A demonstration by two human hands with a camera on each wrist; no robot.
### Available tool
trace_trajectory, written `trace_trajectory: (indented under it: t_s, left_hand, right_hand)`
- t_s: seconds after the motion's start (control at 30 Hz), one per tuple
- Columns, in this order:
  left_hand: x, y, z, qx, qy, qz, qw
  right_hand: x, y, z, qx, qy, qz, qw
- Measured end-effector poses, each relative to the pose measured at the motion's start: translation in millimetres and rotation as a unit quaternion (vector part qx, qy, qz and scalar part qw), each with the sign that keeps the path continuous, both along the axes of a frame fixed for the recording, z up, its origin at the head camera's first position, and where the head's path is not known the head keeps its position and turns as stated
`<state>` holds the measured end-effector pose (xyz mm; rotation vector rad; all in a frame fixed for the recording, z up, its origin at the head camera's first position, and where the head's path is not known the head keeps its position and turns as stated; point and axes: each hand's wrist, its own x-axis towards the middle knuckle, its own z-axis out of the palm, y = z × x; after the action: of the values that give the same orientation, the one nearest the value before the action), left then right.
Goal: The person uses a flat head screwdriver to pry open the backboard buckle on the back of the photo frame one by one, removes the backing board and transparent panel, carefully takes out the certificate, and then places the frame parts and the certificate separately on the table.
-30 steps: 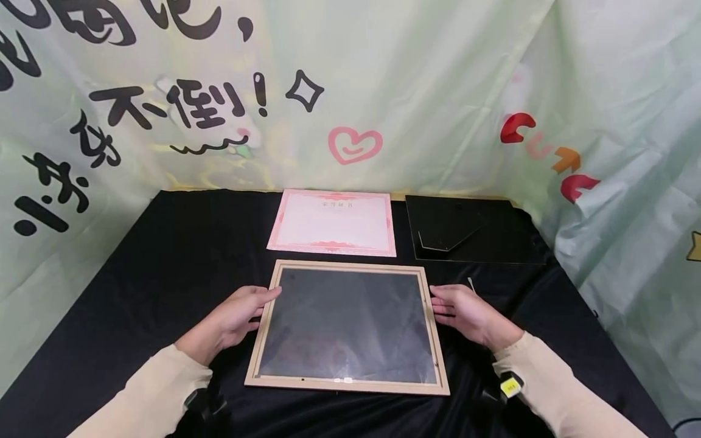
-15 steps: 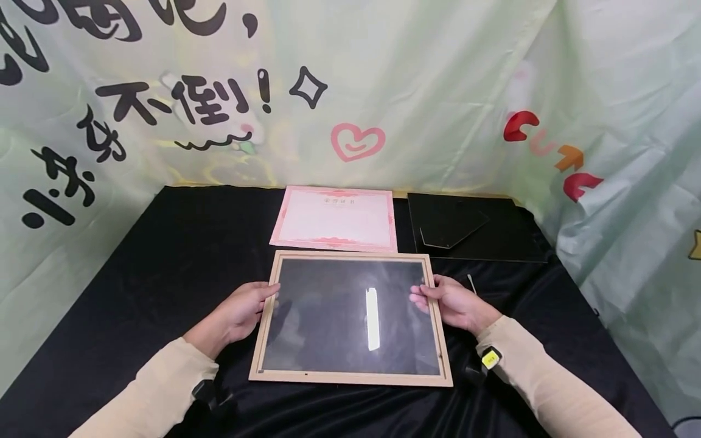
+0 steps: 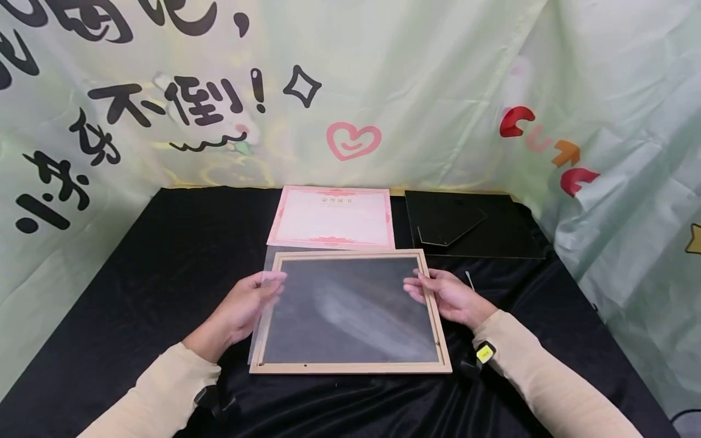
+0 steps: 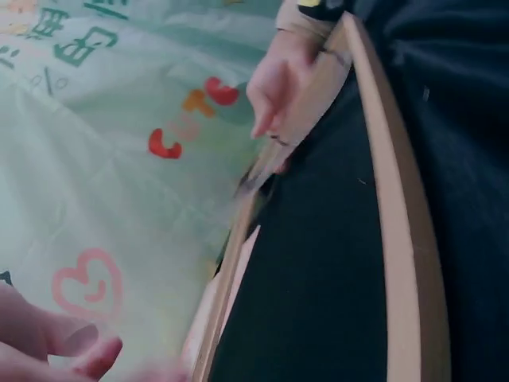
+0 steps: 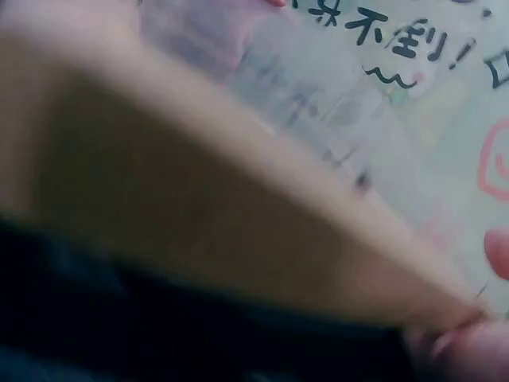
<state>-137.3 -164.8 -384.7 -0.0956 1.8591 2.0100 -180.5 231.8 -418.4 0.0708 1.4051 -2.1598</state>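
A light wooden picture frame lies tilted above the black cloth, its opening showing dark cloth beneath. A clear plastic sheet sticks out past the frame's left side and top left corner. My left hand pinches this sheet near its left edge, thumb on top. My right hand grips the frame's right side, its fingertips showing inside the opening. In the left wrist view the right hand is at the frame's far end. Blurred and close, the frame's side fills much of the right wrist view.
A pink-bordered certificate lies behind the frame. To its right is a black backing board with a stand flap. A thin light stick lies beside the right hand. A printed fabric backdrop rises behind the black-covered table.
My right hand has moved onto the frame's right side and gripped it. The frame has lifted and shifted slightly away. The clear sheet now slides out to the left with my left hand.
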Motion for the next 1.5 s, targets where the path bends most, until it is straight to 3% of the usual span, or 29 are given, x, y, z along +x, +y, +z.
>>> trace_trajectory:
  t_s: [0.1,0.17,0.23,0.3,0.37,0.5,0.57,0.7,0.77,0.8,0.9,0.93,1.0,1.07,1.17,1.3,1.4,1.47,1.5]
  left_hand:
    - [-1.5,-2.9,1.9,0.09,-0.006,-0.002,0.9959]
    - [-2.7,-5.3,2.3,0.142,-0.014,-0.001,0.9898]
    - [-3.6,-8.3,2.2,0.165,-0.01,0.0,0.9862]
    - [-4.9,-11.1,2.7,0.188,-0.008,0.005,0.9821]
    - [-6.9,-13.6,3.8,0.206,-0.006,0.008,0.9785]
    - [-14.0,-17.0,8.5,0.248,-0.01,0.01,0.9687]
    - [-19.3,-20.0,10.9,0.261,-0.009,0.012,0.9652]
    - [-32.1,-35.1,10.6,0.363,-0.021,0.012,0.9313]
    - [-37.2,-46.7,8.7,0.376,-0.026,0.016,0.9262]
    - [-38.6,-52.8,7.3,0.365,-0.027,0.021,0.9303]
    - [-41.8,-69.2,4.8,0.225,-0.026,0.048,0.9728]
    - [-43.6,-73.6,3.8,0.172,-0.025,0.058,0.9831]
    - [-49.8,-81.4,1.6,0.087,-0.018,0.083,0.9926]
    - [-59.4,-89.3,-0.8,0.034,-0.006,0.114,0.9929]
    - [-75.6,-106.2,-3.0,-0.025,0.004,0.174,0.9844]
    - [-90.7,-138.4,-2.4,-0.036,-0.021,0.214,0.9761]
    - [-97.0,-162.4,-1.9,0.022,-0.041,0.229,0.9724]
    - [-99.6,-176.3,-2.1,0.073,-0.057,0.259,0.9614]
    - [-100.4,-182.1,-2.6,0.11,-0.066,0.283,0.9506]
  right_hand:
    - [-0.9,-0.4,9.1,0.117,0.051,0.0,0.992]
    - [0.0,1.6,17.8,0.194,0.088,-0.003,0.977]
    - [0.9,2.4,27.3,0.266,0.121,-0.015,0.956]
    - [1.8,1.7,35.8,0.289,0.139,-0.019,0.947]
    - [2.0,-1.0,41.6,0.285,0.14,-0.007,0.948]
    - [-1.0,-8.1,44.4,0.208,0.105,0.044,0.971]
    - [-5.1,-13.3,43.8,0.179,0.098,0.054,0.977]
    - [-22.8,-29.8,40.3,0.144,0.095,0.02,0.985]
    - [-34.3,-41.8,38.0,0.143,0.093,-0.011,0.985]
    - [-40.5,-48.5,35.8,0.139,0.089,-0.027,0.986]
    - [-58.1,-71.8,28.7,0.148,0.082,-0.07,0.983]
    - [-63.6,-80.5,26.4,0.158,0.082,-0.08,0.981]
    - [-74.6,-99.0,21.9,0.181,0.083,-0.101,0.975]
    - [-84.1,-118.4,19.4,0.21,0.085,-0.121,0.967]
    - [-97.4,-148.0,17.7,0.228,0.083,-0.138,0.96]
    - [-112.8,-181.8,17.2,0.19,0.056,-0.118,0.973]
    - [-121.2,-201.9,16.6,0.162,0.041,-0.082,0.983]
    - [-125.0,-215.0,15.1,0.151,0.04,-0.071,0.985]
    - [-126.4,-221.6,14.2,0.15,0.04,-0.07,0.985]
